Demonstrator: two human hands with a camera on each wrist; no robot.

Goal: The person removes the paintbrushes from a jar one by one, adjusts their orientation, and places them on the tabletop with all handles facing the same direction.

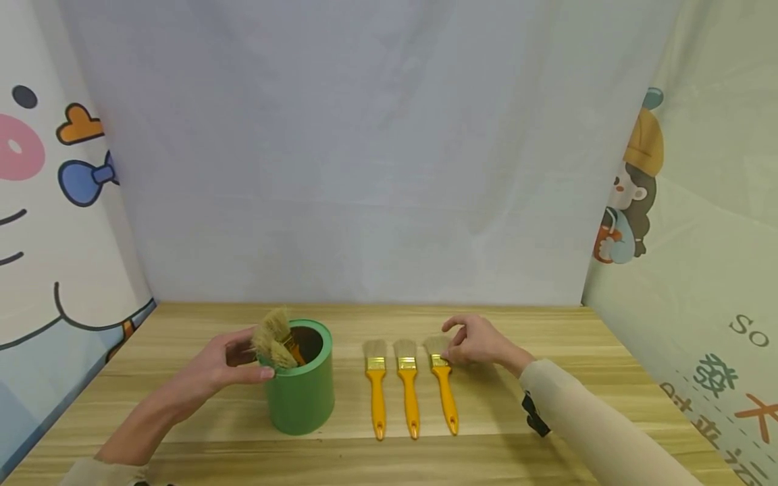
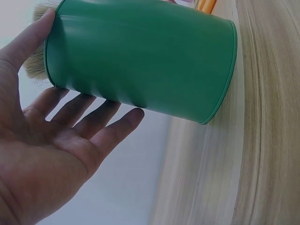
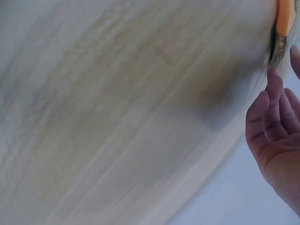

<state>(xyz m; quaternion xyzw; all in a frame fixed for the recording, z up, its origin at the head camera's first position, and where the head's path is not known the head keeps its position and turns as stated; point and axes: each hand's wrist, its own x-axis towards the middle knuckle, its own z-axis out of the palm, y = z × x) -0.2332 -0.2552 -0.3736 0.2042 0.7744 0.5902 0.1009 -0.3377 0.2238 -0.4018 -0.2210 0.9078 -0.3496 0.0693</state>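
Note:
A green can [image 1: 302,401] [image 2: 140,56] stands upright on the left part of the table, brushes [image 1: 273,337] with pale bristles leaning out over its rim. My left hand [image 1: 213,361] [image 2: 54,150] holds the can at its left side, thumb at the rim and fingers along the wall. To the right lie three yellow-handled brushes, bristles away from me: a left one [image 1: 378,401], a middle one [image 1: 410,401] and a right one [image 1: 448,401] [image 3: 286,18]. My right hand [image 1: 480,343] [image 3: 281,136] is at the right brush's bristles, fingers loosely bent, not gripping it.
The wooden table [image 1: 358,466] reaches back to a plain pale curtain [image 1: 365,155]. Printed cloths hang on the left [image 1: 79,250] and right [image 1: 699,270] sides.

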